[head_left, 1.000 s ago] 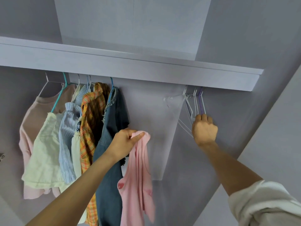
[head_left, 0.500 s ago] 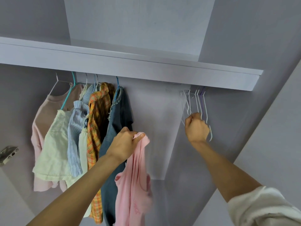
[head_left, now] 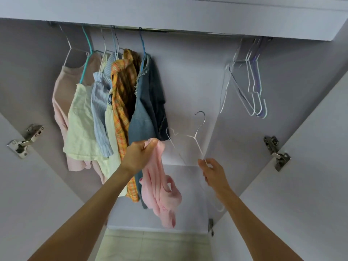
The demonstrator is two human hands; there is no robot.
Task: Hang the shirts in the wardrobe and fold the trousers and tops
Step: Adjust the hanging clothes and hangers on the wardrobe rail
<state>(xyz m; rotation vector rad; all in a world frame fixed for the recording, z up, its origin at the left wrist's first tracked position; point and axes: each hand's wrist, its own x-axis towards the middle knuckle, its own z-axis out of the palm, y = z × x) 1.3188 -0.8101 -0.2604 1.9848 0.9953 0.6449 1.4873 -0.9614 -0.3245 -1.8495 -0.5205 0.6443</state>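
A metal hinge is fixed to the left door panel, and another hinge to the right one. A smaller hinge sits low on the right side. Pale floor tiles show at the bottom.

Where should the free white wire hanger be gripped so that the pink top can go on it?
Judging by its pose, grip the white wire hanger at the neck under its hook, coming from the right. Both sloping arms then stay free, and the left hand can feed the pink top on. The right hand now pinches one arm.
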